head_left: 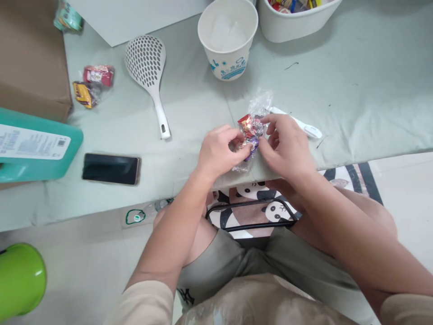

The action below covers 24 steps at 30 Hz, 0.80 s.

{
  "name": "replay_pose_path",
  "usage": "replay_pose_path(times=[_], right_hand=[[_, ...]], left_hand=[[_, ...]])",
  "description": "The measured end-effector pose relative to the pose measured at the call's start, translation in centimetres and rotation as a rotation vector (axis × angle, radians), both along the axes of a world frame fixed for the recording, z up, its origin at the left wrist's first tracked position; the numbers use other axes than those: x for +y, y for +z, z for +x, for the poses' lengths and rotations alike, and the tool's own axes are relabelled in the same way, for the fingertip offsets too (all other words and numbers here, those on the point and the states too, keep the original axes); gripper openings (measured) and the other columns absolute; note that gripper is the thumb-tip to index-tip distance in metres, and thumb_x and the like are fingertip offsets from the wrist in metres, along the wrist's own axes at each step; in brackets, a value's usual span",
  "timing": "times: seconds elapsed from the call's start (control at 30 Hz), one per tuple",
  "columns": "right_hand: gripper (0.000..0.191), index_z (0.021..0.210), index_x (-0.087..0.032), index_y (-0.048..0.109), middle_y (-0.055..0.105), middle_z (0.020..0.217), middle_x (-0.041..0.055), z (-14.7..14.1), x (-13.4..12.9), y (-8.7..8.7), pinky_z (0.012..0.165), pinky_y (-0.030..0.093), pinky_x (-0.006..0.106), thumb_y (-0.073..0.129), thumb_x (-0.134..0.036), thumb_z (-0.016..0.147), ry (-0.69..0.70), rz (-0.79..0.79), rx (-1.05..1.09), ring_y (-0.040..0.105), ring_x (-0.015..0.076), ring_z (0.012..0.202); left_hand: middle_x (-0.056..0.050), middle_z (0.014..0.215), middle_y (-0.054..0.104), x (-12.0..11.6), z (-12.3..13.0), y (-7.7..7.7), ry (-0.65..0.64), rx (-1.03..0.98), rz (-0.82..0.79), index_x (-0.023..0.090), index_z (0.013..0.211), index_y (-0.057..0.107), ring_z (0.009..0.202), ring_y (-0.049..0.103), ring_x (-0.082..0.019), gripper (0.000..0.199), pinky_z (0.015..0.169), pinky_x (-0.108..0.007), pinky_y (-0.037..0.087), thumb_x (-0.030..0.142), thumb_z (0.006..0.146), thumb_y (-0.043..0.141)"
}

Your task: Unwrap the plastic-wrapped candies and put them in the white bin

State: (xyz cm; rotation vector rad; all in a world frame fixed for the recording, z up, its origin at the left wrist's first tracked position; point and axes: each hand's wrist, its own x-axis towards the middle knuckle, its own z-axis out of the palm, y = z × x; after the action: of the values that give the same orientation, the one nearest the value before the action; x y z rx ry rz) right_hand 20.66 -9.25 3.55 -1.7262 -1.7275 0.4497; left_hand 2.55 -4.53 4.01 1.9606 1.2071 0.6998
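Note:
A small clear plastic bag of wrapped candies [251, 126], red and purple, lies near the front edge of the cloth-covered table [189, 122]. My left hand [221, 151] pinches its lower left side between thumb and fingers. On the right side, the curled fingers and thumb of my right hand [287, 144] grip the same bag. Crinkled clear film sticks out above and below the candies. Partly hidden behind my right hand is a slim white tool [311, 131] whose kind I cannot make out.
Beyond my hands stand a paper cup [228, 63] with whitish contents and a white tub [297, 27] of packets. To the left lie a slotted skimmer [149, 63], bagged snacks [98, 76] and a phone [111, 169], near a green jug [72, 135] and cardboard box [30, 58].

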Motion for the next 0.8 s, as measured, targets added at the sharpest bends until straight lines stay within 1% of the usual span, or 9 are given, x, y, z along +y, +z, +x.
replay_pose_path(times=[0.07,0.2,0.23,0.3,0.37,0.43,0.57,0.63,0.8], right_hand=[[0.038,0.121,-0.024,0.066,0.068,0.097,0.0057,-0.2,0.0,0.0,0.074,0.053,0.038,0.057,-0.018,0.084,0.048,0.027,-0.026,0.06,0.0197,0.071],[0.04,0.123,-0.023,0.071,0.07,0.102,0.0076,-0.3,0.0,0.1,0.074,0.053,0.037,0.056,-0.019,0.086,0.103,0.038,-0.04,0.064,0.021,0.077],[0.037,0.12,-0.023,0.072,0.07,0.103,0.008,-0.2,0.0,0.1,0.074,0.052,0.037,0.056,-0.021,0.087,0.114,0.03,-0.038,0.064,0.0212,0.077],[0.026,0.107,-0.023,0.074,0.07,0.1,0.0081,-0.1,-0.1,0.2,0.071,0.05,0.035,0.056,-0.023,0.088,0.136,0.005,-0.043,0.064,0.0212,0.077],[0.017,0.093,-0.022,0.071,0.069,0.094,0.0074,0.1,-0.1,0.3,0.068,0.047,0.034,0.055,-0.022,0.087,0.147,-0.011,-0.052,0.063,0.0202,0.074],[0.013,0.085,-0.022,0.066,0.067,0.088,0.0062,0.3,-0.2,0.4,0.066,0.046,0.033,0.054,-0.02,0.085,0.144,0.001,-0.051,0.061,0.0191,0.071],[0.006,0.081,-0.023,0.059,0.065,0.081,0.0046,0.5,-0.3,0.2,0.065,0.044,0.032,0.053,-0.019,0.08,0.117,0.04,-0.042,0.059,0.0189,0.07],[0.004,0.079,-0.023,0.055,0.065,0.078,0.0041,0.6,-0.3,0.1,0.065,0.043,0.033,0.054,-0.02,0.077,0.102,0.04,-0.057,0.058,0.0191,0.068],[0.005,0.074,-0.024,0.05,0.059,0.069,0.0029,0.8,-0.5,0.5,0.061,0.038,0.034,0.054,-0.022,0.072,0.034,0.017,-0.112,0.052,0.0195,0.063]], left_hand=[[-0.001,0.071,0.06,-0.1,0.0,-0.1,-0.023,-0.007,0.038,0.022,0.07,0.063,0.071,0.055,-0.017,0.015,0.069,-0.034,0.04,0.028,0.082,0.069],[0.001,0.066,0.057,-0.1,0.0,-0.2,-0.044,-0.062,0.135,0.02,0.067,0.06,0.062,0.052,-0.012,0.019,0.062,-0.029,0.039,0.022,0.086,0.06],[0.001,0.066,0.058,-0.1,0.0,-0.2,-0.037,-0.079,0.147,0.02,0.068,0.06,0.062,0.052,-0.012,0.019,0.061,-0.028,0.039,0.021,0.087,0.059],[0.001,0.069,0.06,0.0,0.0,-0.3,-0.024,-0.1,0.156,0.02,0.071,0.063,0.062,0.053,-0.011,0.017,0.062,-0.027,0.042,0.02,0.088,0.058],[0.001,0.074,0.063,0.1,-0.1,-0.4,-0.016,-0.094,0.148,0.019,0.077,0.067,0.063,0.054,-0.011,0.013,0.064,-0.027,0.044,0.019,0.087,0.059],[0.0,0.079,0.065,0.3,-0.1,-0.5,-0.021,-0.058,0.124,0.019,0.083,0.072,0.064,0.053,-0.011,0.011,0.064,-0.027,0.044,0.018,0.085,0.061],[0.0,0.079,0.061,0.6,-0.2,-0.6,-0.043,0.034,0.077,0.02,0.079,0.074,0.064,0.053,-0.011,0.01,0.063,-0.028,0.042,0.016,0.083,0.066],[0.001,0.076,0.06,0.8,-0.3,-0.6,-0.029,0.065,0.061,0.019,0.076,0.073,0.064,0.053,-0.011,0.011,0.064,-0.028,0.042,0.015,0.082,0.066],[0.001,0.074,0.059,0.9,-0.5,-0.3,-0.008,0.099,0.038,0.019,0.071,0.07,0.064,0.051,-0.011,0.013,0.065,-0.028,0.042,0.01,0.079,0.065]])
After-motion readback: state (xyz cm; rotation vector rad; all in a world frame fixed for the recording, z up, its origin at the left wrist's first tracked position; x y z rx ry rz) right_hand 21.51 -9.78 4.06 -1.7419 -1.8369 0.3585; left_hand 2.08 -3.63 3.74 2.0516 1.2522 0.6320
